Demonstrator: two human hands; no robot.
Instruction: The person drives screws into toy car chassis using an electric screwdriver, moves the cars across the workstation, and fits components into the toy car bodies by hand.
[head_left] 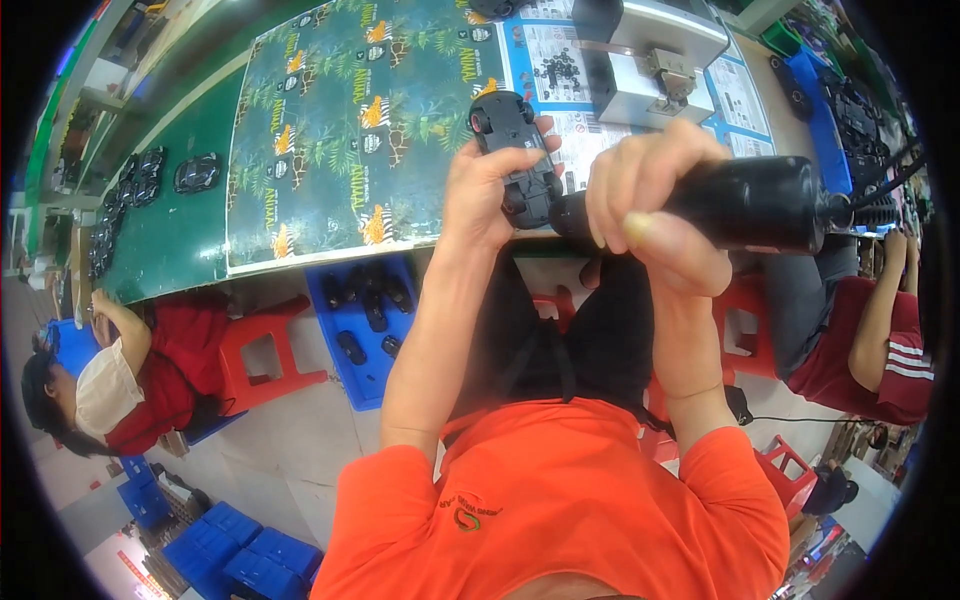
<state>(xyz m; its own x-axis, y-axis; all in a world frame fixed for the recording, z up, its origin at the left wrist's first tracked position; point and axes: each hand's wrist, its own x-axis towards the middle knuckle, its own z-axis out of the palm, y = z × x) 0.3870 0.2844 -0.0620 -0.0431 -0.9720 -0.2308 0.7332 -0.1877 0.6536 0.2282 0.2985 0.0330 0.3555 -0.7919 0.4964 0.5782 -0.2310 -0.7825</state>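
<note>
A black toy car (518,165) is turned underside up, with my left hand (485,185) closed round its side and the thumb lying across its base. My right hand (655,200) wraps round a black electric screwdriver (755,205), held almost level. Its front end meets the near end of the car's underside; the tip itself is hidden there. Both hands are above the front edge of a bench covered with a printed animal-pattern sheet (340,130).
A silver metal device (660,80) stands at the bench's back right, beside a pile of small dark parts (560,70). Black toy cars (197,173) lie at left. Blue bins (365,330) hold more car parts. People sit on red stools (265,350) at both sides.
</note>
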